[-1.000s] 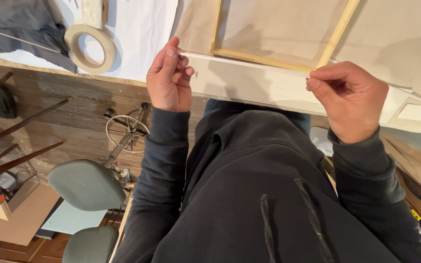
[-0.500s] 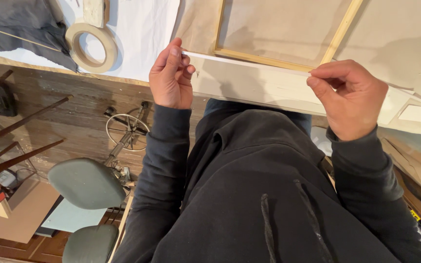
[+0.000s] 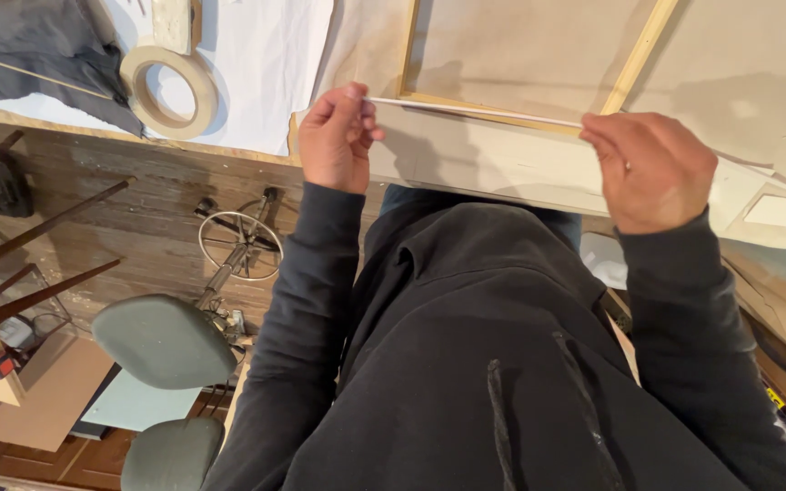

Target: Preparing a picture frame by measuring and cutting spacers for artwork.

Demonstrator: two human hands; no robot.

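Observation:
A thin white strip [image 3: 475,111] is stretched taut between my two hands over the near edge of a beige canvas [image 3: 520,55] on a wooden stretcher frame [image 3: 634,55]. My left hand [image 3: 337,136] pinches the strip's left end with fingers closed. My right hand [image 3: 652,168] pinches the right end. The strip runs just above the frame's lower wooden bar. My black sweatshirt fills the lower part of the view.
A roll of masking tape [image 3: 170,91] lies on a white sheet [image 3: 266,64] at the upper left, beside dark grey cloth [image 3: 38,45]. Below the table edge stand a green stool [image 3: 161,341], a wooden floor and easel legs [image 3: 47,223].
Both hands have lifted slightly and the strip between them now stands clear of the canvas edge, pulled straight. The view shifted a little.

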